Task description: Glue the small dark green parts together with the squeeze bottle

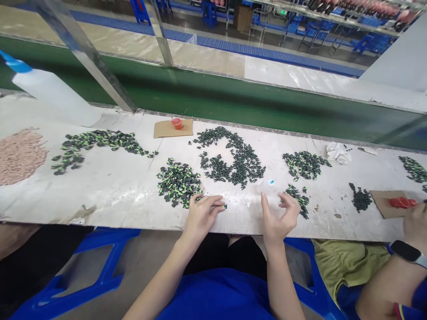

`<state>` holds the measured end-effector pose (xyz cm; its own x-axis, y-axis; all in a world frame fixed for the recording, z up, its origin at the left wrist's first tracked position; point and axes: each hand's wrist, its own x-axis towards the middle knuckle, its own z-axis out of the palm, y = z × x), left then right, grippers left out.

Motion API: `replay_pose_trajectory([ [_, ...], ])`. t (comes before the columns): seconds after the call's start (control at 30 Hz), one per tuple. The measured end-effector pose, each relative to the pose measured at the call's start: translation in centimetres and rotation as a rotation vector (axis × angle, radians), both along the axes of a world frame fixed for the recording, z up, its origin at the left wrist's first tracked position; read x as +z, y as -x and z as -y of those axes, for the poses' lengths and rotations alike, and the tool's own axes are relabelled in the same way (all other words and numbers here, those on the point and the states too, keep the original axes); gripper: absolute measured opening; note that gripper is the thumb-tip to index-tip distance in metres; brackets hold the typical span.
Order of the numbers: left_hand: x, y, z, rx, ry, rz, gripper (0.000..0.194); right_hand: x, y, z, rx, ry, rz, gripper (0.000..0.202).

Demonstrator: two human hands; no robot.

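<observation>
My left hand (203, 214) is closed in a pinch on a small black-and-green piece (225, 206), just above the white tabletop. Beside its knuckles lies a heap of black-and-green pieces (178, 182). My right hand (280, 217) has its thumb and fingers apart, with nothing visible between them. Just beyond its thumb is a small translucent bottle (266, 186) with a blue tip. A smaller group of black-and-green pieces (298, 200) lies by the right hand's fingers. Dark, elongated small pieces (245, 164) spread out in front of both hands.
A red cup (176, 123) sits on cardboard (160, 130) at the back. Leftward are a large white bottle (56, 95), more black-and-green pieces (110, 140) and a pinkish pile (20, 155). To the right, another person's hand (416, 222) is near a red container (402, 202).
</observation>
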<state>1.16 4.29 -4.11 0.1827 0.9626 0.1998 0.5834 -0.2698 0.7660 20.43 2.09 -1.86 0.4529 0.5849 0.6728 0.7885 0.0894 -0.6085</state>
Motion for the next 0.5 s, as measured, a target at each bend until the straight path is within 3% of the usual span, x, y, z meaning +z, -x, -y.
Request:
replay_pose_trajectory([
  [0.07, 0.1, 0.0, -0.1, -0.021, -0.003, -0.009, 0.017, 0.0, 0.9, 0.3, 0.166, 0.087, 0.111, 0.014],
  [0.17, 0.3, 0.2, -0.2, -0.07, -0.031, 0.009, 0.017, -0.5, 2.0, -0.6, 0.398, 0.33, 0.21, 0.038],
  [0.3, 1.1, 0.6, 0.3, -0.101, 0.006, 0.177, 0.015, -1.1, 2.4, -2.5, 0.417, 0.534, 0.338, 0.045],
  [0.5, 2.0, 0.7, 1.0, 0.046, 0.209, 0.466, 0.016, -0.8, 1.9, -3.0, 0.375, 0.629, 0.364, 0.035],
])
